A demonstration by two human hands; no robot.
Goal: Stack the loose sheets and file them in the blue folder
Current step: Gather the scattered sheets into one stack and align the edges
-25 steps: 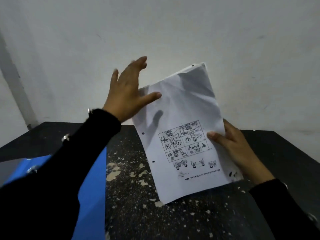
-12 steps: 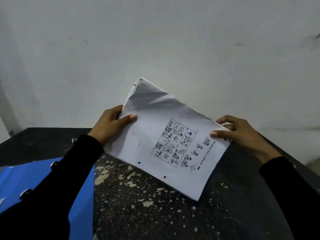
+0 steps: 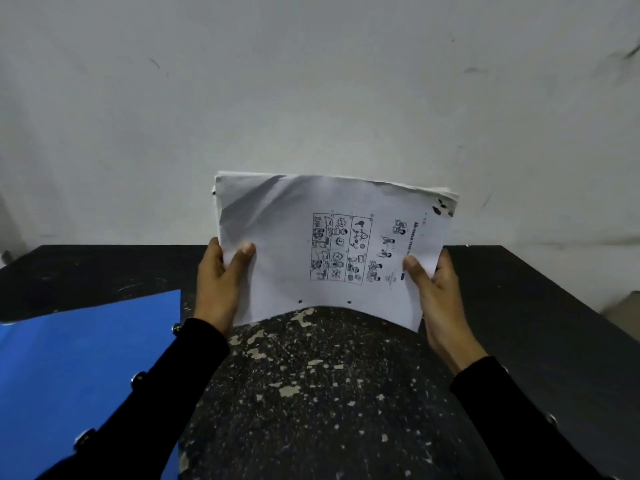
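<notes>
The sheets are held upright above the table, pinched at each side by the left hand and right hand. Edges should be tapped flush before transfer to the folder, lying at left.

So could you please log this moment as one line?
left hand: grips white paper stack | right hand: grips stack | stack: upright above speckled black table | blue folder: left, apart
</notes>
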